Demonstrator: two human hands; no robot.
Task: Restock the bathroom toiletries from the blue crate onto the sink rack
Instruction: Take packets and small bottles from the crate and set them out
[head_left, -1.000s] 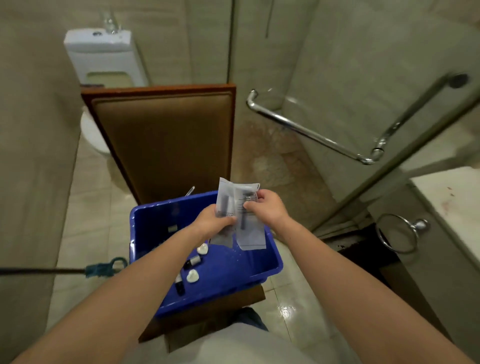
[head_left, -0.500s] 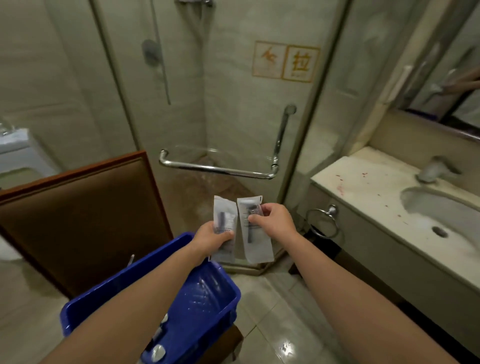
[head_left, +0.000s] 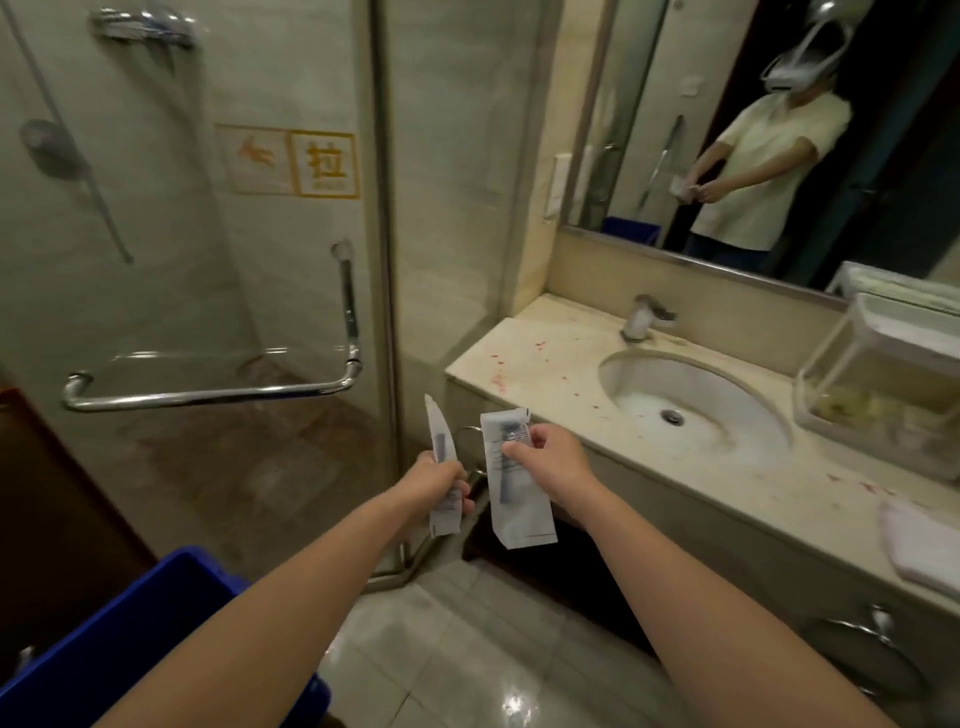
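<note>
Each of my hands holds one flat white sachet with a dark item inside. My left hand (head_left: 435, 480) grips the narrower sachet (head_left: 440, 457) edge-on. My right hand (head_left: 545, 465) pinches the wider sachet (head_left: 511, 499) near its top, so it hangs down. Both are held in front of the left end of the sink counter (head_left: 550, 374). The blue crate (head_left: 156, 618) shows only as a corner at the bottom left, under my left forearm. The clear sink rack (head_left: 878, 384) stands on the counter at the far right, beside the basin (head_left: 691, 400).
A glass shower door with a chrome handle (head_left: 208, 395) fills the left. A tap (head_left: 644, 317) stands behind the basin. A folded white towel (head_left: 919, 545) lies on the counter's right edge. The mirror (head_left: 779, 130) above reflects a person. Towel rings hang on the counter front.
My view has swung right from the crate to the sink counter. The two sachets have moved apart, and the left one has turned edge-on.
</note>
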